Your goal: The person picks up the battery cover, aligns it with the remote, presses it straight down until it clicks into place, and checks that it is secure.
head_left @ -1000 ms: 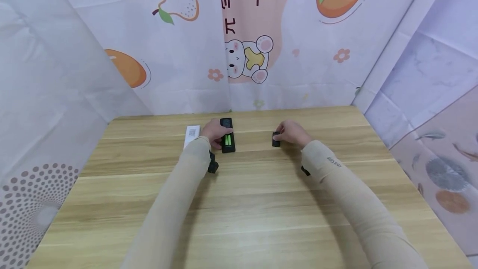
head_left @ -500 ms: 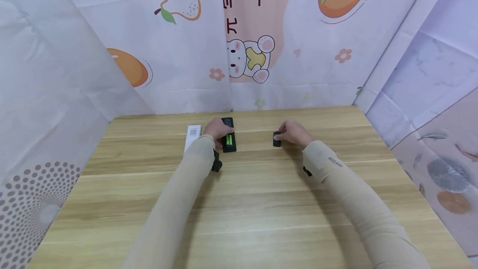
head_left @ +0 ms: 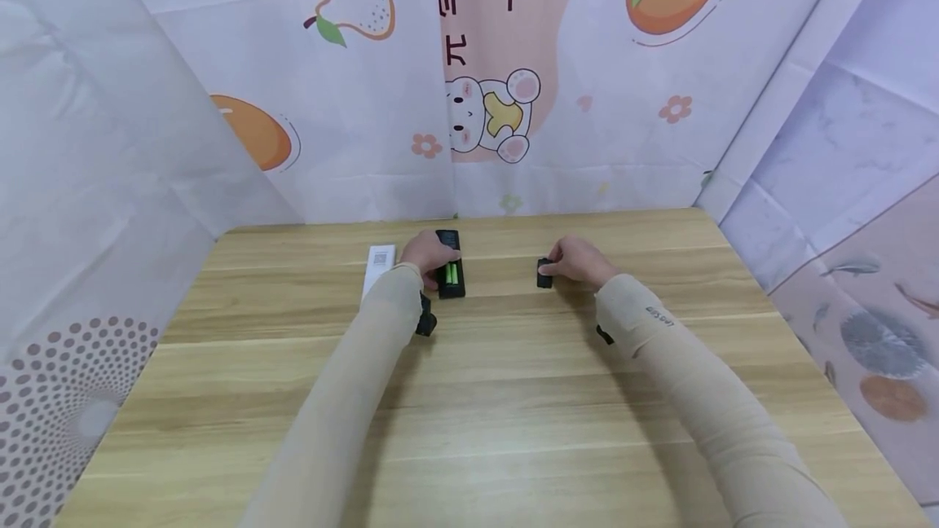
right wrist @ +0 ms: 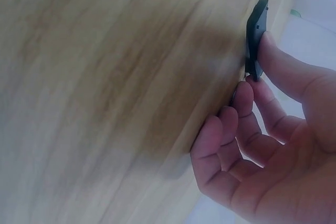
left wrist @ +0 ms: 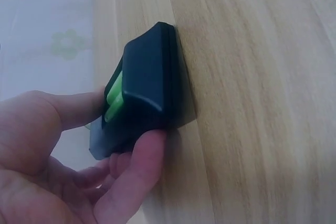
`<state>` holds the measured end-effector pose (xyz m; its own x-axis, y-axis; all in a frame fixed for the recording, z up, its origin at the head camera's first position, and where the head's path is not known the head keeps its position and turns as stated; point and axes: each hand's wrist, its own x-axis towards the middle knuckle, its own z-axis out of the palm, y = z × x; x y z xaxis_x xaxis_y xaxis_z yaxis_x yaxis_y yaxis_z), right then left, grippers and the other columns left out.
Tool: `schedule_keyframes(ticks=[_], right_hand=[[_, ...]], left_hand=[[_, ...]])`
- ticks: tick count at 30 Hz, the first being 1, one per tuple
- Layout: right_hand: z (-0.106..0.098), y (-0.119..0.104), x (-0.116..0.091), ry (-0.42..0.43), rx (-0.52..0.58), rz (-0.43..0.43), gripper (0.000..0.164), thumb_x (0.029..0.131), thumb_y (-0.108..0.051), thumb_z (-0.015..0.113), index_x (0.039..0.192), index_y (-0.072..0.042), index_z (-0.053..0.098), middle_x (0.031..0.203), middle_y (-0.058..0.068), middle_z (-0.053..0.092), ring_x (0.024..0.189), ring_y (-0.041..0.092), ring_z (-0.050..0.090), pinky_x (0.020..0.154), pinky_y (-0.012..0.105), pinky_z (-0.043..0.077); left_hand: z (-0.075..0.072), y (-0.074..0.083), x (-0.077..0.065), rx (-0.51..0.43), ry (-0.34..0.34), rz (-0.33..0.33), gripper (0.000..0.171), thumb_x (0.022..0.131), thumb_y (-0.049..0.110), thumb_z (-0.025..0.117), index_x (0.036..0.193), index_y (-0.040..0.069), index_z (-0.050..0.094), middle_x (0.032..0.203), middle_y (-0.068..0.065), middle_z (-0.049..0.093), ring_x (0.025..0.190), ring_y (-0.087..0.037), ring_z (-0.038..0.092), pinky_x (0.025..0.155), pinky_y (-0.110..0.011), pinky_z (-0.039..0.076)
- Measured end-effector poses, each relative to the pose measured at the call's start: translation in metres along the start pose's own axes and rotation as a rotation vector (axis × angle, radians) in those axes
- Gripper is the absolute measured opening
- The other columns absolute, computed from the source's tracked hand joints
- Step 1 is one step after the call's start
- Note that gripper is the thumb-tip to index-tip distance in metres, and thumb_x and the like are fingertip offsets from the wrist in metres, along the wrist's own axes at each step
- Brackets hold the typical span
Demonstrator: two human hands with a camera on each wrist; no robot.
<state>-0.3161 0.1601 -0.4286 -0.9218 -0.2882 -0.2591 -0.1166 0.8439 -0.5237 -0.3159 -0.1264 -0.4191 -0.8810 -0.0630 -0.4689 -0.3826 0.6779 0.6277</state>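
Observation:
Near the back of the table, my left hand [head_left: 425,253] grips a black remote control [head_left: 451,290] by its sides. Its battery compartment faces up without a cover, and two green batteries [head_left: 451,273] show inside. In the left wrist view the thumb lies by the batteries [left wrist: 114,98] and curled fingers press the other side of the remote [left wrist: 149,66]. Further right, my right hand [head_left: 579,261] pinches a small black battery cover [head_left: 544,279]. The right wrist view shows the thumb on this cover [right wrist: 256,35], close to the tabletop, with the other fingertips touching the wood.
A white box [head_left: 380,257] with a printed code lies left of the left hand, partly hidden by the sleeve. A printed curtain [head_left: 352,145] stands along the table's back edge. The wooden tabletop [head_left: 499,398] stretches between and in front of the arms.
The head view has shifted very slightly. Both hands keep their hold on the remote control and the battery cover, with hardly any movement.

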Motion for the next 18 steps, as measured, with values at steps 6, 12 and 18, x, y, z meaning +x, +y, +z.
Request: schedule_keyframes(ticks=[6,12,18], right_hand=[[0.0001,0.0003,-0.0003,-0.009,0.008,0.011,0.032,0.095,-0.025,0.074,0.108,0.003,0.065,0.109,0.016,0.065,0.093,0.026,0.055,0.084,0.038,0.048],[-0.0008,0.0016,0.0009,-0.003,0.014,0.002,0.032,0.095,-0.024,0.074,0.107,0.003,0.065,0.107,0.015,0.065,0.091,0.025,0.054,0.081,0.036,0.047],[-0.0006,0.0035,0.0021,-0.004,0.01,-0.002,0.032,0.095,-0.025,0.075,0.106,0.003,0.064,0.104,0.014,0.064,0.089,0.025,0.054,0.079,0.036,0.046]], left_hand=[[0.0018,0.0004,-0.0002,0.013,-0.005,0.011,0.048,0.099,0.03,0.066,0.131,-0.004,0.055,0.111,-0.022,0.062,0.092,-0.035,0.067,0.056,-0.037,0.061],[0.0021,0.0001,0.0024,-0.026,0.009,0.004,0.049,0.097,0.03,0.069,0.13,-0.004,0.055,0.108,-0.021,0.06,0.091,-0.034,0.066,0.056,-0.039,0.061],[0.0022,-0.0021,0.0053,-0.053,-0.007,0.008,0.051,0.097,0.03,0.068,0.134,-0.003,0.053,0.11,-0.021,0.059,0.095,-0.033,0.064,0.058,-0.039,0.062]])
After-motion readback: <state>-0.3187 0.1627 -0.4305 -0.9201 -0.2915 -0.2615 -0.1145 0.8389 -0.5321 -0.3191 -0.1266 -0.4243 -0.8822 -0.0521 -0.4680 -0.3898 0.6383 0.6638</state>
